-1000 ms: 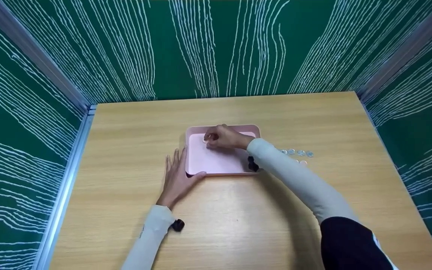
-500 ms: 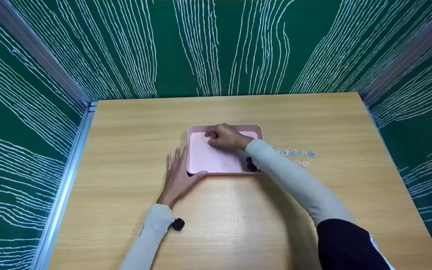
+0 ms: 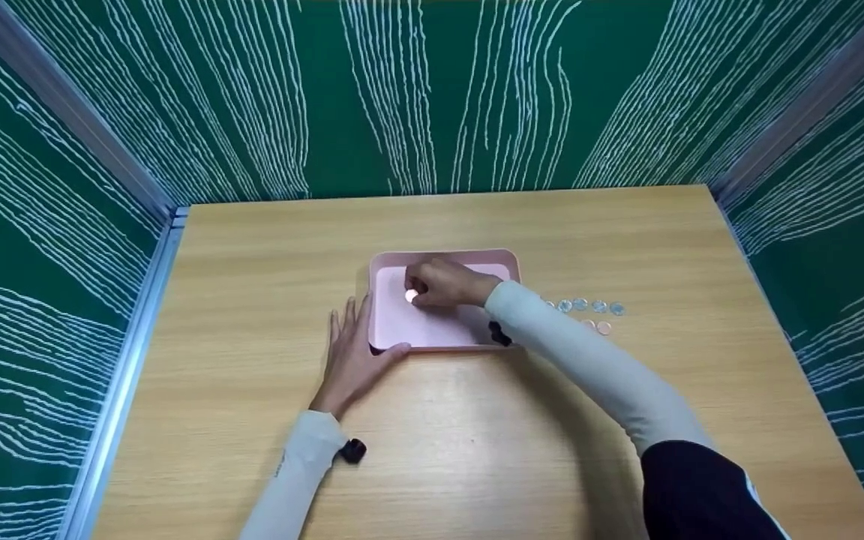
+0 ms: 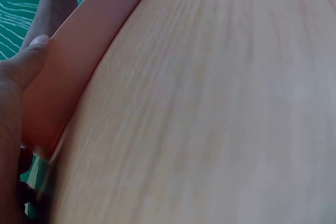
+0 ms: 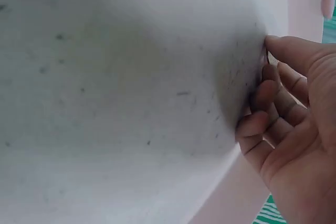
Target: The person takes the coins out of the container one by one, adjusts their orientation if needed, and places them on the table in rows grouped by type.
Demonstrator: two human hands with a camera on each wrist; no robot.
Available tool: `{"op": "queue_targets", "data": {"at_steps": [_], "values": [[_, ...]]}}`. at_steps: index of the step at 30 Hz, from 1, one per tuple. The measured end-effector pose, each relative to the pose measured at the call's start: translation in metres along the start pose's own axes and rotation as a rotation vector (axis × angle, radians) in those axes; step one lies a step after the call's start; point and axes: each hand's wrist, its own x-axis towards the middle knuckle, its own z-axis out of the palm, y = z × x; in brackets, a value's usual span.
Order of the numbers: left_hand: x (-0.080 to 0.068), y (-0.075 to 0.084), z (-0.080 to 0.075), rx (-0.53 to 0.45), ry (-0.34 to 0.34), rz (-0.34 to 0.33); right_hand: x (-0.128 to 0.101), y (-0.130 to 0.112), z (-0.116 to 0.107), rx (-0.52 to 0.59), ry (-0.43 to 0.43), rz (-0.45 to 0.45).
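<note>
Pink shallow plastic tray (image 3: 507, 259): right hand (image 3: 443, 283) pinches a small round coin (image 3: 411, 295); lower it flat beneath the fingertips while the flat left hand (image 3: 349, 360) braces.

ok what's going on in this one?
A person works at a light wooden table with both hands. The left hand rests flat against the near-left corner of a shallow pink rectangular tray, thumb on its front rim. The right hand is inside the tray, fingertips on a small round pale coin lying on the tray floor. More small round coins, silvery and coppery, lie in a row on the table right of the tray.
</note>
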Motion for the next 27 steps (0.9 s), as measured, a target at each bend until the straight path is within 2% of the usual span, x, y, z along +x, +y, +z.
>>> {"op": "queue_targets", "data": {"at_steps": [5, 10, 21, 27], "values": [[0.000, -0.001, 0.000, 0.011, 0.003, 0.016, -0.004, -0.004, 0.002, -0.050, -0.005, -0.042], [0.001, -0.002, 0.000, 0.035, 0.016, 0.065, -0.010, -0.007, 0.003, -0.013, -0.025, -0.031], [0.000, 0.000, 0.000, 0.018, 0.020, 0.047, -0.023, -0.011, -0.004, 0.046, -0.090, -0.049], [-0.001, 0.001, 0.000, 0.017, 0.018, 0.032, -0.035, -0.009, -0.008, 0.162, -0.077, -0.020]]}}
